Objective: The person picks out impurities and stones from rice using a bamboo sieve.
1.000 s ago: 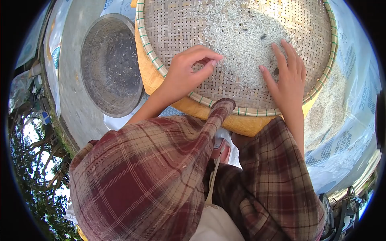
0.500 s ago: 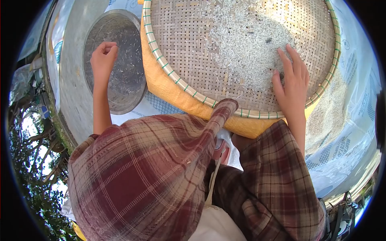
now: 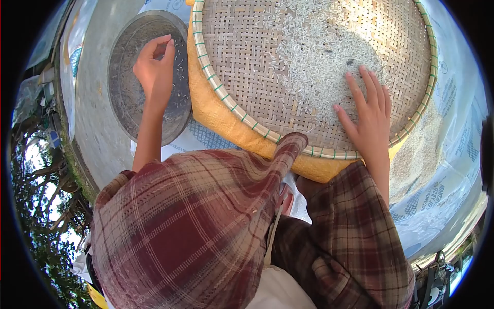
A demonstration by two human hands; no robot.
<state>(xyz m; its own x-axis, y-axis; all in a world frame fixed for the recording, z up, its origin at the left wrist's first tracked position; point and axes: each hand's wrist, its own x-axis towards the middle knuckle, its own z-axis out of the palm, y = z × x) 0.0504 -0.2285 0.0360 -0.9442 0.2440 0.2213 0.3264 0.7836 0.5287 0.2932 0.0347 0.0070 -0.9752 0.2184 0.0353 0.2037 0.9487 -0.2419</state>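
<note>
A round woven bamboo tray [image 3: 236,56] holds a spread of white rice grains [image 3: 314,67] with a few dark bits among them. My right hand [image 3: 369,116] rests over the near right edge of the rice, fingers spread and open. A dark bit [image 3: 350,62] lies just beyond its fingertips. Over a grey metal basin [image 3: 123,92] at the left is my left hand [image 3: 157,72], thumb and index finger pinched together. Whatever may be between those fingertips is too small to make out. Scattered grains lie on the basin's floor.
Under the tray is a yellow woven sack [image 3: 216,116]. Pale grain [image 3: 419,149] lies on a blue-white printed sheet [image 3: 437,190] at the right. Grey concrete [image 3: 90,103] borders the basin on the left. Plaid cloth [image 3: 190,221] fills the near foreground.
My left hand has moved right and slightly farther away over the basin, still pinched. My right hand has shifted slightly back on the rice, its fingers spread. The view has shifted a little.
</note>
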